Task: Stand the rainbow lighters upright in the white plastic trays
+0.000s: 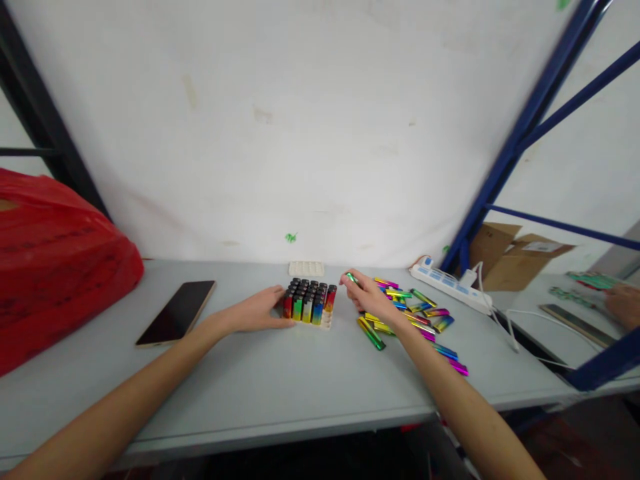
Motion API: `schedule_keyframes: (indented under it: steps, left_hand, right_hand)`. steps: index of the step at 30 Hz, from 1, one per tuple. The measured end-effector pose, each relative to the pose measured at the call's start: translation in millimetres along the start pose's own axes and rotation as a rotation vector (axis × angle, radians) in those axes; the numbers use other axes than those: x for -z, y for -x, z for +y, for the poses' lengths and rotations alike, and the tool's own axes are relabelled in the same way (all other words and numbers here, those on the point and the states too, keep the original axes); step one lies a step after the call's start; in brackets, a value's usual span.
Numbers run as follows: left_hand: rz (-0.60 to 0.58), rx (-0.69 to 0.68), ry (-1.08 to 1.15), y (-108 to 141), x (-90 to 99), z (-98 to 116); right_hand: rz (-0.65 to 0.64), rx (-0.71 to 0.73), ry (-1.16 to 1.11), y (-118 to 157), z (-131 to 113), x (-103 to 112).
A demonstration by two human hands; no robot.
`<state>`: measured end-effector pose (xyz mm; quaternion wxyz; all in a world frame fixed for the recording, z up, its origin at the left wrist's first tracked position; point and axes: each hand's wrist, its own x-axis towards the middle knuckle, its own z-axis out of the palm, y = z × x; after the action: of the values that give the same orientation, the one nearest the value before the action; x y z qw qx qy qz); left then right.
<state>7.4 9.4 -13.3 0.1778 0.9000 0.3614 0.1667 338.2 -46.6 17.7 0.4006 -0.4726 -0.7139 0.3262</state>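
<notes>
I have the left hand [257, 311], fingers wide, against the lighter tray [327, 321], the right hand [369, 297] pinching a green lighter [353, 279].

Workshop, by look: grey bench [280, 380], blue frame [530, 120], power strip [445, 285], cardboard box [525, 263], scuffed white wall [320, 133].

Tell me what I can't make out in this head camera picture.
All in the head view:
Green lighter in the right hand: mostly hidden by its grip.
Tray under the upright lighters: mostly covered by them.
Red bag: cut off by the left edge; its own sides hide most of the inside.
Co-worker's hand: cut off by the right edge and blurred.
Label on the cardboard box: too small and blurred to read.
</notes>
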Motion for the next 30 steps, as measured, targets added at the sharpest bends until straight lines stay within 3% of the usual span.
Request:
schedule_keyframes:
  steps: [4, 13, 20, 26, 30]
  left_hand:
    - [0.01, 0.001, 0.013, 0, 0.0, 0]
    - [-0.005, -0.007, 0.009, 3, 6.4, 10]
    - [-0.036, 0.011, -0.017, 4, 9.6, 21]
    - [-0.043, 0.04, -0.014, 4, 10.3, 24]
    - [-0.043, 0.033, -0.034, 4, 9.5, 22]
  right_hand:
    - [0.174, 0.025, 0.14, -2, 3, -4]
    - [0.249, 0.019, 0.15, -2, 6, -19]
    - [0.168, 0.14, 0.322, 2, -3, -17]
    - [0.153, 0.356, 0.463, 9, -14, -6]
    - [-0.04, 0.33, 0.631, 9, -17, -3]
